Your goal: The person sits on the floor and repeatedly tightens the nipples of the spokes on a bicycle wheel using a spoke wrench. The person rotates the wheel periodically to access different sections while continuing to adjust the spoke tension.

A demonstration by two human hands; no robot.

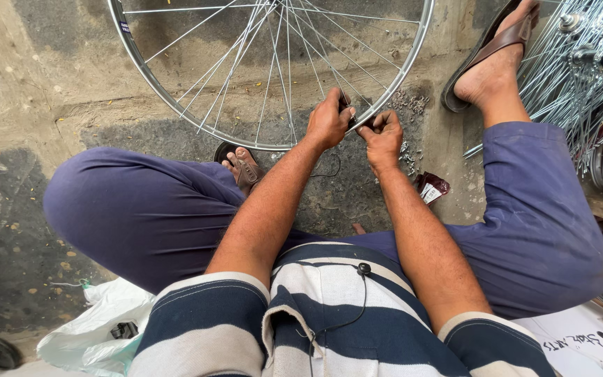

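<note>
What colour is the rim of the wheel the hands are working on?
Shiny silver metal: the wheel rim and its spokes, seen best in the head view.

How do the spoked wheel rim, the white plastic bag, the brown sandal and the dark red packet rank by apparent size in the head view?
1. Spoked wheel rim, partly cropped.
2. White plastic bag, nearer the camera and partly hidden.
3. Brown sandal.
4. Dark red packet.

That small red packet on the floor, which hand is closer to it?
Right. The right hand is at the rim just above the red packet; the left hand is farther left.
</note>
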